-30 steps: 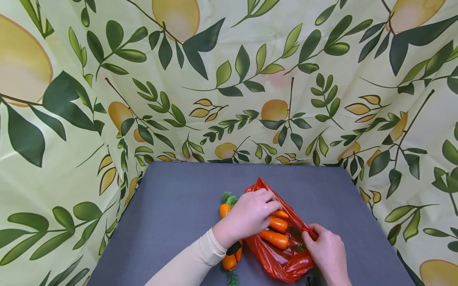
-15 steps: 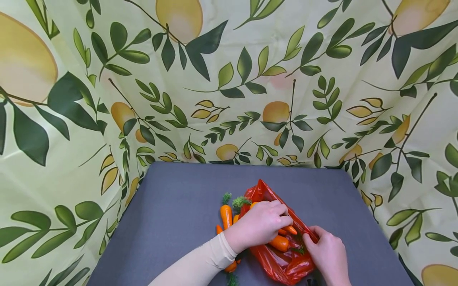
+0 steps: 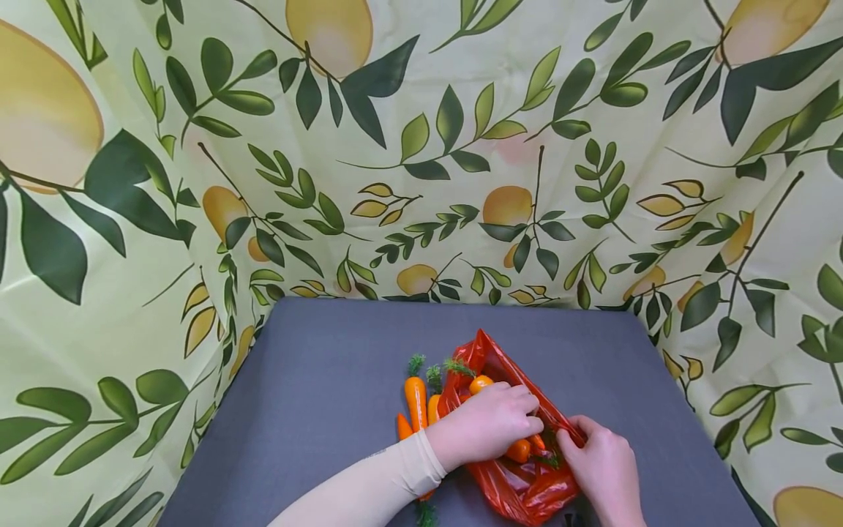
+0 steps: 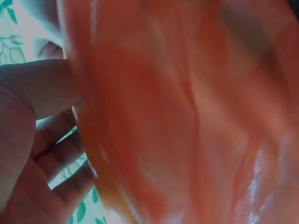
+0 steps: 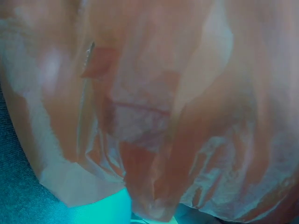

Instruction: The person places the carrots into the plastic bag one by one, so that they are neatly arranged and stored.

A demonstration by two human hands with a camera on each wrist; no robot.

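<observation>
Red plastic bag lies on grey table, near front edge, mouth toward 11 o'clock. Left hand reaches into mouth, fingers curled over carrot (green top pokes out at 11 o'clock). Right hand, at bag's 3 o'clock, pinches bag rim. More carrots lie on table at bag's 9 o'clock, just beside it. Both wrist views: blurred orange plastic only; left fingers touch it.

Grey table; lemon-and-leaf cloth backdrop
</observation>
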